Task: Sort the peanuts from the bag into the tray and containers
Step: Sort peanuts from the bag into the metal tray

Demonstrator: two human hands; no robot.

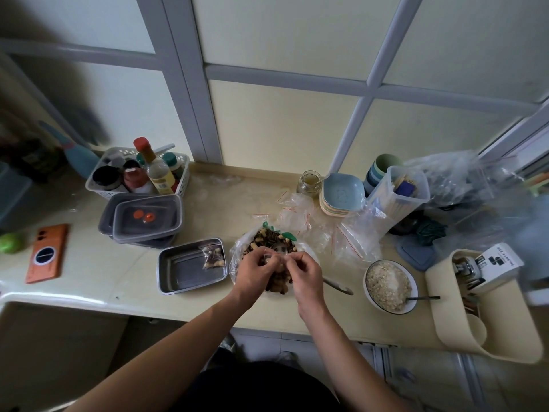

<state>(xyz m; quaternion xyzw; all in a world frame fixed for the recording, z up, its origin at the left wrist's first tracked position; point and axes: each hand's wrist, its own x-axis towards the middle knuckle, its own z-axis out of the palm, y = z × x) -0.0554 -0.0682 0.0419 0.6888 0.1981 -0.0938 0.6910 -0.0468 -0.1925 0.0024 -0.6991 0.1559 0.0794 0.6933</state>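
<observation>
You are pinching a small clear pouch (277,255) between both hands. Your left hand (255,267) is gripping its left edge with curled fingers and your right hand (303,272) is nipping the right edge, as if you are pressing its top closed. I cannot tell how full the pouch is, because your fingers are covering most of it.

Both hands are working directly over the open bag (237,257), which is sitting in the middle of the counter. It is holding a heap of peanuts (277,286) mixed with darker bits.

Judging from this, you are early in the job:

- **Tray:** the tray (178,278), just left of the bag, is holding only one filled packet (212,257) in its far right corner. The rest of it is showing bare metal.
- **Containers:** the stacked containers (147,218) behind the tray are sitting with lids on. I am seeing a couple of small orange items through the top lid, but no peanuts.
- **Spare pouches:** a loose pile of these (300,212) is lying behind the bag, waiting to be filled.

Most of the sorting looks to be ahead of you: finishing this pouch, setting it in the tray, then working through the heap.
</observation>
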